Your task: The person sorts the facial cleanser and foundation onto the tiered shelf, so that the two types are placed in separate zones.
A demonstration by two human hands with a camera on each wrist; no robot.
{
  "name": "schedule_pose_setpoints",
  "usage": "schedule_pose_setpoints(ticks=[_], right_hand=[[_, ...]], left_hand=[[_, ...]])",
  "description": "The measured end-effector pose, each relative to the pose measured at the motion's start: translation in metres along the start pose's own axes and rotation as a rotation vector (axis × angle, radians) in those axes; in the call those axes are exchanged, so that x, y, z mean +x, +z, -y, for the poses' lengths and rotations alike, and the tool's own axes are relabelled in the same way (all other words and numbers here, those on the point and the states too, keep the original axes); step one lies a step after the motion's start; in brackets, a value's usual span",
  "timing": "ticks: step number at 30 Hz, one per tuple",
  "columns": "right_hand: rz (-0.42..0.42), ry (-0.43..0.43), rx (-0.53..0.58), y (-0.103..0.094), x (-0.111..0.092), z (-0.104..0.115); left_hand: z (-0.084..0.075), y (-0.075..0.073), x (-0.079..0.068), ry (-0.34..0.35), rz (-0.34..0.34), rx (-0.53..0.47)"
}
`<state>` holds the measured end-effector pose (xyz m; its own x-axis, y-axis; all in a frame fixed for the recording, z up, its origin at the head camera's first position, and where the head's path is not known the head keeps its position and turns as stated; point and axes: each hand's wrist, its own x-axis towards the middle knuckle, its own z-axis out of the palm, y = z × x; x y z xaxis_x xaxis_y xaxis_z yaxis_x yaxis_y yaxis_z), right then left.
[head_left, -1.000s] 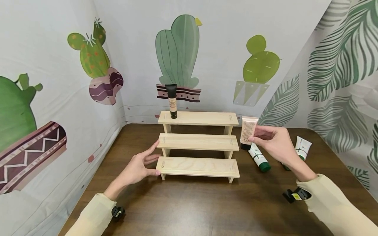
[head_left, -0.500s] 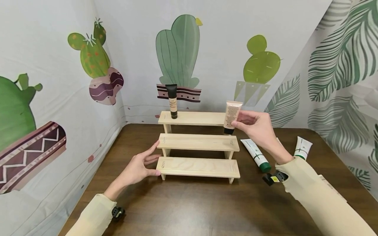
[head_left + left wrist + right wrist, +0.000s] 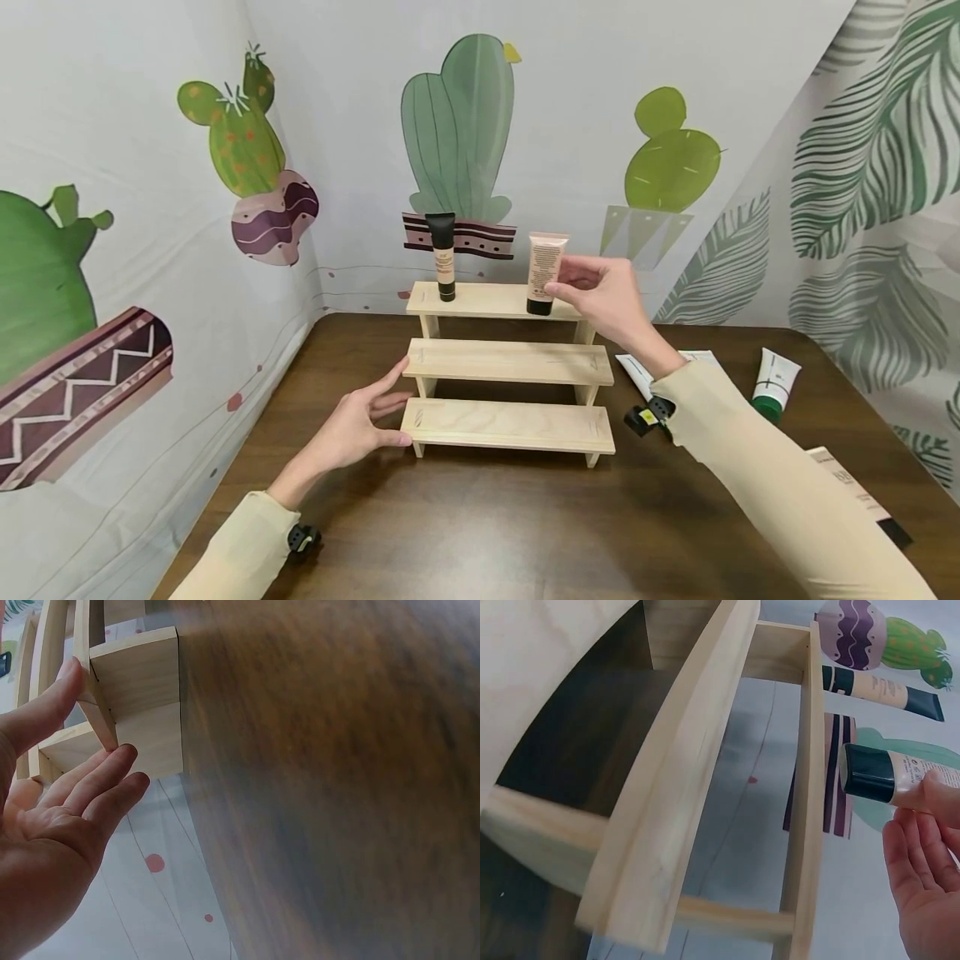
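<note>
A three-step wooden display rack (image 3: 510, 421) stands on the table. My left hand (image 3: 352, 429) rests against its left end, fingers fairly straight and thumb touching the lowest step's edge; the left wrist view shows this hand (image 3: 60, 817) from the palm side. With thumb and fingers my right hand (image 3: 603, 292) pinches a pale pink cosmetic tube (image 3: 546, 265), nearly upright, its black cap down over the top step. In the right wrist view the tube's cap (image 3: 868, 774) is apart from the top step (image 3: 806, 787). A slim black-and-beige tube (image 3: 444, 258) stands on the top step's left.
Right of the rack a white tube (image 3: 636, 375) lies partly hidden by my right arm. Farther right are a white tube with green cap (image 3: 776, 379) and a beige tube with black cap (image 3: 847, 483). A cactus-print cloth (image 3: 570, 150) hangs behind.
My right hand has carried the pink tube left and up, from beside the rack to over the top step. The left hand stays at the rack's left end.
</note>
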<state>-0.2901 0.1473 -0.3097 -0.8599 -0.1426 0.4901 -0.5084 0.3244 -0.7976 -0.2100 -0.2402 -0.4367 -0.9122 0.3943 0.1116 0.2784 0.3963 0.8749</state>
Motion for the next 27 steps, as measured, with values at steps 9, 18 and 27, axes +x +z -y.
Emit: schedule_pose_setpoints(ticks=[9,18,27], right_hand=[[0.011,0.029,0.009,0.023,0.023,-0.006],[0.039,0.036,0.061,0.04,0.033,-0.003],[0.047,0.052,0.062,0.052,0.039,0.0]], left_hand=[[-0.002,0.001,0.0,-0.007,0.002,-0.011],[-0.002,0.0,-0.001,-0.013,0.001,-0.008],[-0.001,0.0,0.0,-0.005,0.005,-0.017]])
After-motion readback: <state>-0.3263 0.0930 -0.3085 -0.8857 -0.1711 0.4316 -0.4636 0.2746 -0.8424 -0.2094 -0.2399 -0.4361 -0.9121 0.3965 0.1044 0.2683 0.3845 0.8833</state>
